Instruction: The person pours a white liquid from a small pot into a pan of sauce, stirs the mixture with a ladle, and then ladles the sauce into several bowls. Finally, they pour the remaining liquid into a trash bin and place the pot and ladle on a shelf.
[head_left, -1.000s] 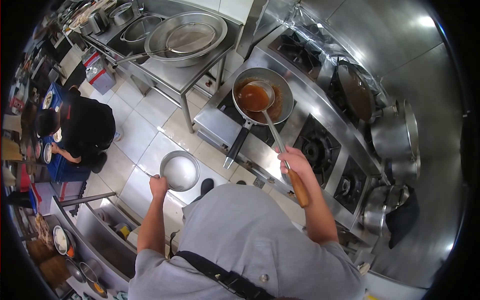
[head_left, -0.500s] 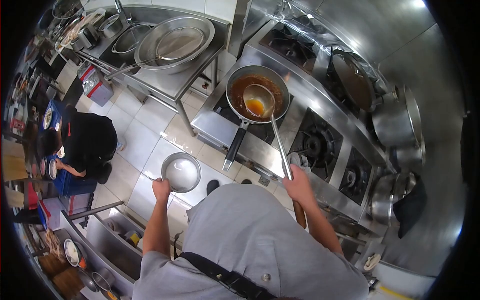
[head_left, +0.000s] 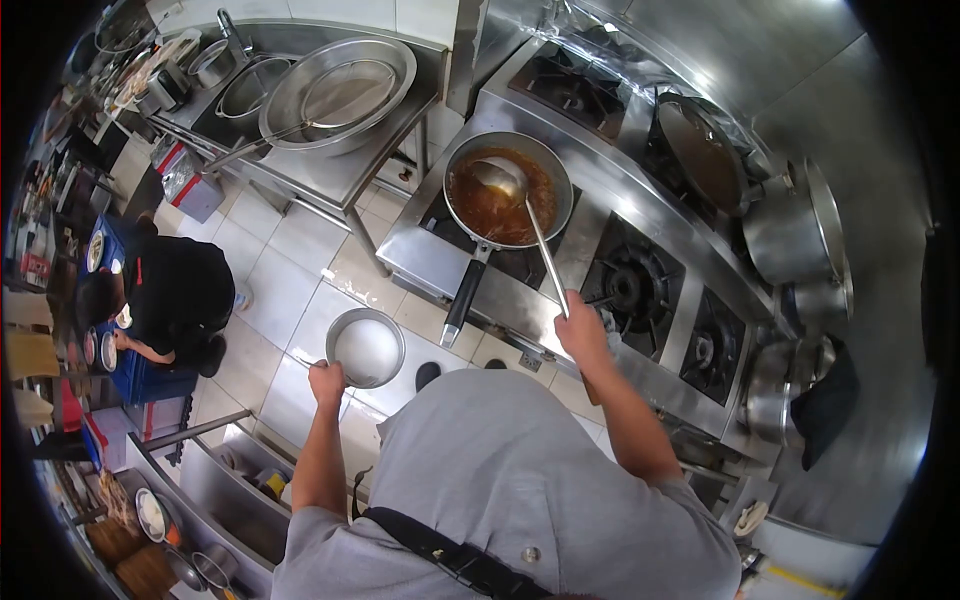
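Observation:
My left hand (head_left: 327, 384) is closed round the handle of a metal saucepan (head_left: 399, 335), held over the floor tiles; its inside looks whitish. My right hand (head_left: 580, 325) grips the long handle of a metal ladle (head_left: 543, 245), whose wooden end runs back under my wrist. The ladle's bowl is tilted, its rounded back partly showing, and dips into reddish-brown sauce (head_left: 470, 212) in a frying pan (head_left: 572, 190). That pan rests on a front burner, its black handle (head_left: 464, 300) pointing toward me.
Gas burners (head_left: 632, 285) continue to the right, with a wok (head_left: 700, 160) behind and stockpots (head_left: 790, 235) at the far right. On the steel table (head_left: 350, 180) stands a big bowl (head_left: 400, 95) holding a strainer (head_left: 345, 98). A person (head_left: 185, 290) in black bends over dishes at the left.
The ladle's bowl has moved up and left within the pan and tipped, so the orange liquid seen in it no longer shows. My right hand has shifted up the ladle's handle.

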